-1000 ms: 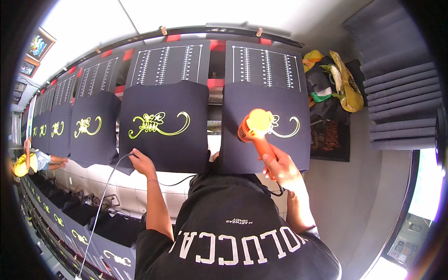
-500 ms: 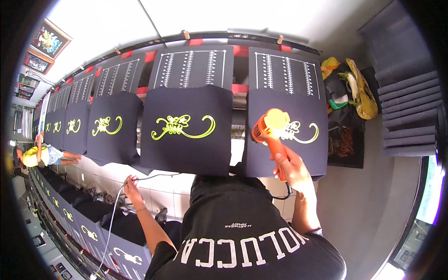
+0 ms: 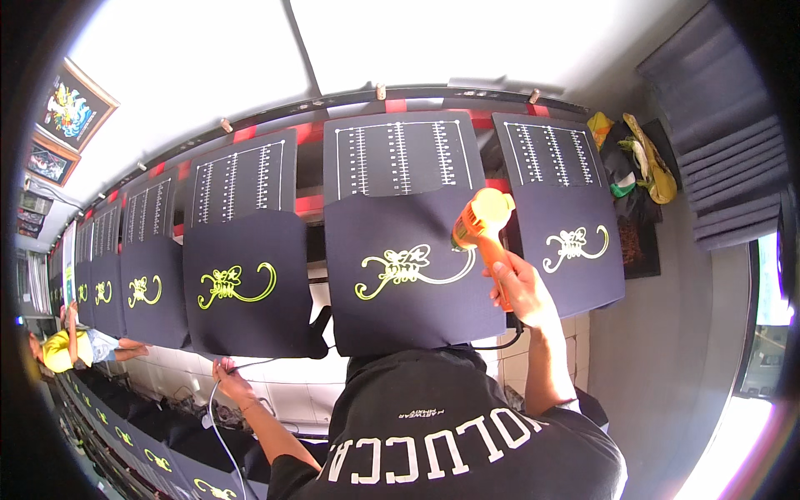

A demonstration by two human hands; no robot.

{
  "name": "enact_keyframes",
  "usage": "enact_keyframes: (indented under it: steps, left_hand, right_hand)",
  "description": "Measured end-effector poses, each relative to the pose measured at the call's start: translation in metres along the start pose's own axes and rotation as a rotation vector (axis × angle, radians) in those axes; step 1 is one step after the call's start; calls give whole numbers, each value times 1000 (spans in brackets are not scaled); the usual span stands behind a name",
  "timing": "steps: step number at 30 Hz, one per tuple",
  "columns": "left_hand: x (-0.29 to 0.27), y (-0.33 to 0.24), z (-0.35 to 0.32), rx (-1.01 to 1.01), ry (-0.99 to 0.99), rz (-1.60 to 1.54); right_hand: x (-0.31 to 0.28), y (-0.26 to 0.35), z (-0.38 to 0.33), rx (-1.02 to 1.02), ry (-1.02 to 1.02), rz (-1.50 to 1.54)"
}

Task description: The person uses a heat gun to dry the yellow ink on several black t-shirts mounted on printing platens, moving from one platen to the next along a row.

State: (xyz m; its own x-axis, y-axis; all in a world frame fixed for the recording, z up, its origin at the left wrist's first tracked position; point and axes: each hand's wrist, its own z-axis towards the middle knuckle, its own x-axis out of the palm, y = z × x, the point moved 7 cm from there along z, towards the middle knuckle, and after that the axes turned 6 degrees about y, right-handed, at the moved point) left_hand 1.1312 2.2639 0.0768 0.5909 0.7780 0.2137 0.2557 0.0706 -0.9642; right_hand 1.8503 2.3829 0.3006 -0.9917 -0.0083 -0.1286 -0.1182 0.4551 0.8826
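An orange heat gun is gripped by the handle in my right hand. Its head is over the right edge of a dark fabric panel with a yellow-green curling print. A black cord hangs from the handle. Below the row of boards, my left hand has its fingers closed on a cable, whose pale length drops toward the lower edge. To the right lies another dark panel with a similar print.
Dark boards with white ruled marks line a long rack. More printed panels stretch left, and a second row is behind me. A person in a yellow top is at far left. Folded dark cloth hangs right.
My right hand and the heat gun have gone from the rightmost panel to the neighbouring panel on its left. The view has shifted left; my left hand still grips the cable.
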Motion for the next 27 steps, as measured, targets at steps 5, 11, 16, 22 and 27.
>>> enact_keyframes:
  steps: [5,11,16,22,27]
  left_hand:
    - [35,-5,35,-24,-57,240]
    - [44,-9,61,98,-285,644]
    - [72,-10,44,183,-321,993]
    - [93,-17,30,261,-350,1171]
    - [95,-20,27,227,-364,1194]
  right_hand:
    - [17,1,0,6,-55,-34]
    - [20,-5,5,35,-50,-48]
    - [11,-7,0,51,-121,-75]
    - [5,-12,-14,58,-172,-37]
    - [3,-22,-27,73,-164,-31]
